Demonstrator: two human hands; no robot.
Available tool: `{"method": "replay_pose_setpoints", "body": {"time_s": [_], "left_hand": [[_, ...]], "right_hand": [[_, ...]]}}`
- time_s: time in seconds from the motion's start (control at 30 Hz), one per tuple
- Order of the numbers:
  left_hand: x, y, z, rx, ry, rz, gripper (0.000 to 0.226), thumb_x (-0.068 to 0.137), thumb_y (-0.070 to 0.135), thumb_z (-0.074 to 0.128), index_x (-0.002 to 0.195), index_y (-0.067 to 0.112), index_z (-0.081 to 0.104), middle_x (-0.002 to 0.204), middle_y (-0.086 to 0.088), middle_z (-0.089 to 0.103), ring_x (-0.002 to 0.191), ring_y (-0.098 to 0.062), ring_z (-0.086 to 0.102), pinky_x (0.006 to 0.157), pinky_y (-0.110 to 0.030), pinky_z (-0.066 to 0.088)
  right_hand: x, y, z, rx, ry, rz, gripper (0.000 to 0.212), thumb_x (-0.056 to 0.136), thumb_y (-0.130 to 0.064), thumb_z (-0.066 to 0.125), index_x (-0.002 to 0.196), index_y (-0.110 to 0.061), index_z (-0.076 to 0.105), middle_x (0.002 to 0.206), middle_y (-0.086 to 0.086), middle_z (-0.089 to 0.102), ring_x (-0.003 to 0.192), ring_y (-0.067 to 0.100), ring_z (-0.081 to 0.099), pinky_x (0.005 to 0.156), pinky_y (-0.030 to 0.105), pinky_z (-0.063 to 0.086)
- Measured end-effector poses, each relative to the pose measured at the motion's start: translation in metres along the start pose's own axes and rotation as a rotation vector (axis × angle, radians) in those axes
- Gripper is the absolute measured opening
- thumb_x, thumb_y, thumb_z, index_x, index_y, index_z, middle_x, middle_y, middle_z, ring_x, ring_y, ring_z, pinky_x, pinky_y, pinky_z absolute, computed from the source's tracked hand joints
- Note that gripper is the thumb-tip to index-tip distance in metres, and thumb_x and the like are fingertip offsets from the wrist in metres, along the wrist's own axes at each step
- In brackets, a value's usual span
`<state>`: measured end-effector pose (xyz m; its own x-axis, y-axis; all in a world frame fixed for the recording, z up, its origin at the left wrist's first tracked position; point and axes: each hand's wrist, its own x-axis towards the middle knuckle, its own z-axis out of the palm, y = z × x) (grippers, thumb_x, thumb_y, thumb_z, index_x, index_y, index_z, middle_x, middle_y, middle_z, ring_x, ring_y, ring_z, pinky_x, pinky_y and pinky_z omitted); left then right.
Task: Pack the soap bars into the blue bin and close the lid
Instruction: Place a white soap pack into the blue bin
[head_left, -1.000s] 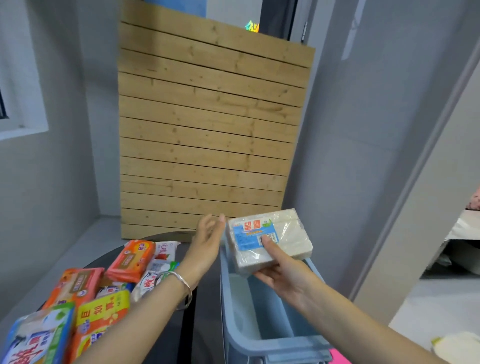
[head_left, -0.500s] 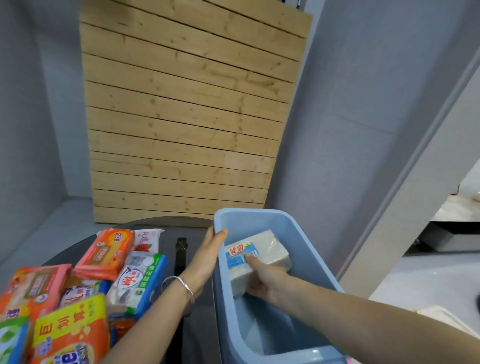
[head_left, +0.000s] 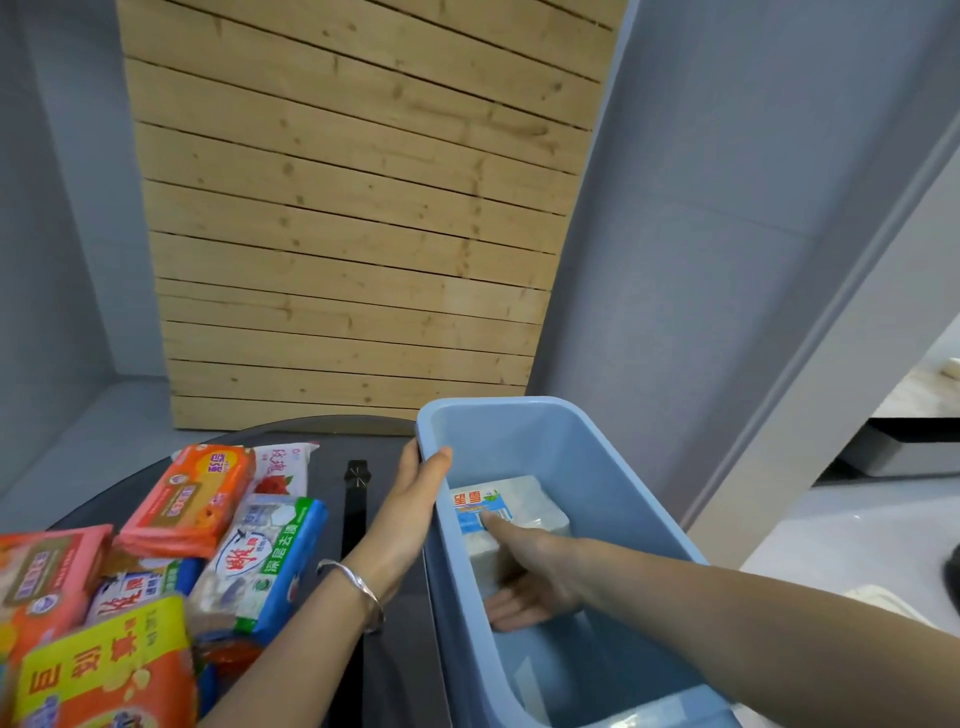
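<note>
- Right hand (head_left: 524, 566) now deep inside the blue bin (head_left: 639, 499), grip clamped on the white soap pack (head_left: 511, 512): thumb on the label on top, fingers under the near end.
- One second ago this pack held high above the bin rim; half a second ago just entering the bin; now low at the far end, close to the floor or already touching it, cannot tell which.
- Left hand (head_left: 415, 506) closed on the bin's left rim, thumb hooked inside the wall, fingers outside; earlier only open beside the pack, so now steadying the bin.
- Meaning for the task, as a judgement: placing of what looks like the first pack nearly done, only the release missing. No other soap visible in the bin.
- Remaining soap packs (head_left: 171, 540) in a loose pile on the dark table (head_left: 395, 654), left of the bin and well apart from it: orange, white-and-green, yellow wrappers, some overlapping.
- Lid not clearly visible; a pale blue part at the near bottom edge possibly belongs to it, not sure.
- Next, probably: open the right grip, pull the hand out without dragging the pack, then reach for the pile.
- Risk: slippery wrapper, pack may tip on its side and waste room for the others.
</note>
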<state>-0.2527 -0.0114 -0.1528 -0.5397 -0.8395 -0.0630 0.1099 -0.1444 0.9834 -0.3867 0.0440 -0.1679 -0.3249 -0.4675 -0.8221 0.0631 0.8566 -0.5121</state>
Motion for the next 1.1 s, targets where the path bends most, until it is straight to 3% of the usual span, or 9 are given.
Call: {"method": "replay_pose_setpoints", "body": {"time_s": [0.1,0.27,0.4,0.5,0.57,0.63,0.7,0.8,1.1], "left_hand": [[-0.001,0.001,0.000,0.004,-0.001,0.008,0.028,0.095,0.036,0.040,0.122,0.030,0.044,0.107,0.003,0.066,0.087,-0.005,0.064,0.067,-0.019,0.047],[-0.005,0.006,0.002,0.022,0.021,0.009,0.028,0.095,0.035,0.041,0.122,0.028,0.045,0.107,0.004,0.066,0.091,-0.007,0.063,0.073,-0.020,0.047],[-0.011,0.018,0.003,0.103,0.083,0.033,0.028,0.094,0.036,0.043,0.122,0.030,0.045,0.099,0.015,0.062,0.086,0.001,0.059,0.067,-0.010,0.046],[-0.023,0.025,0.001,0.198,0.105,0.034,0.042,0.095,0.035,0.042,0.135,0.024,0.038,0.116,0.015,0.054,0.099,-0.002,0.050,0.086,-0.020,0.037],[-0.034,0.026,0.000,0.202,0.044,0.010,0.046,0.094,0.034,0.044,0.138,0.025,0.035,0.127,0.012,0.051,0.103,-0.002,0.049,0.087,-0.021,0.038],[-0.044,0.024,0.000,0.174,-0.020,-0.037,0.046,0.094,0.036,0.044,0.138,0.030,0.035,0.132,0.009,0.052,0.113,-0.007,0.051,0.097,-0.025,0.041],[-0.051,0.022,0.003,0.123,-0.018,-0.063,0.043,0.094,0.037,0.044,0.137,0.034,0.038,0.134,0.003,0.054,0.122,-0.016,0.051,0.108,-0.041,0.038],[-0.056,0.020,0.011,0.017,-0.028,-0.100,0.039,0.093,0.031,0.046,0.132,0.034,0.043,0.127,-0.003,0.060,0.118,-0.024,0.056,0.103,-0.049,0.043],[-0.048,0.012,0.008,0.050,-0.071,-0.141,0.027,0.091,0.030,0.046,0.117,0.040,0.050,0.111,-0.003,0.069,0.102,-0.023,0.067,0.086,-0.037,0.055]], "right_hand": [[-0.005,-0.001,0.001,-0.152,-0.038,0.035,0.100,0.082,-0.078,0.020,0.139,0.003,0.033,0.084,0.017,0.068,0.072,0.025,0.068,0.055,0.027,0.057],[-0.009,0.000,-0.002,-0.252,-0.053,0.060,0.100,0.082,-0.078,0.010,0.132,0.004,0.037,0.129,0.027,0.059,0.117,0.036,0.061,0.083,0.036,0.052],[-0.029,0.000,-0.009,-0.732,0.060,-0.096,0.079,0.091,-0.064,0.016,0.104,0.005,0.052,0.100,0.027,0.069,0.062,0.029,0.062,0.059,0.029,0.051],[-0.042,-0.001,-0.026,-1.089,0.355,-0.524,0.043,0.088,-0.054,0.045,0.079,-0.013,0.051,0.097,0.012,0.065,0.073,0.027,0.061,0.065,0.027,0.044],[-0.042,-0.005,-0.038,-1.220,0.433,-0.747,0.041,0.083,-0.049,0.057,0.108,-0.017,0.052,0.123,0.007,0.055,0.108,0.028,0.056,0.083,0.031,0.043],[-0.035,-0.011,-0.043,-1.361,0.320,-0.798,0.070,0.081,-0.048,0.062,0.142,-0.025,0.034,0.146,0.005,0.035,0.132,0.026,0.040,0.105,0.035,0.036],[-0.023,-0.016,-0.040,-1.483,0.244,-0.801,0.083,0.082,-0.051,0.060,0.150,-0.034,0.017,0.157,0.001,0.018,0.143,0.025,0.025,0.115,0.037,0.025],[-0.005,-0.022,-0.034,-1.573,0.268,-0.874,0.084,0.082,-0.059,0.053,0.150,-0.039,0.008,0.157,0.001,0.018,0.142,0.029,0.025,0.115,0.043,0.025],[0.009,-0.025,-0.026,-1.560,0.381,-0.862,0.081,0.084,-0.058,0.051,0.150,-0.038,0.009,0.139,0.010,0.034,0.124,0.034,0.039,0.102,0.048,0.039]]}}
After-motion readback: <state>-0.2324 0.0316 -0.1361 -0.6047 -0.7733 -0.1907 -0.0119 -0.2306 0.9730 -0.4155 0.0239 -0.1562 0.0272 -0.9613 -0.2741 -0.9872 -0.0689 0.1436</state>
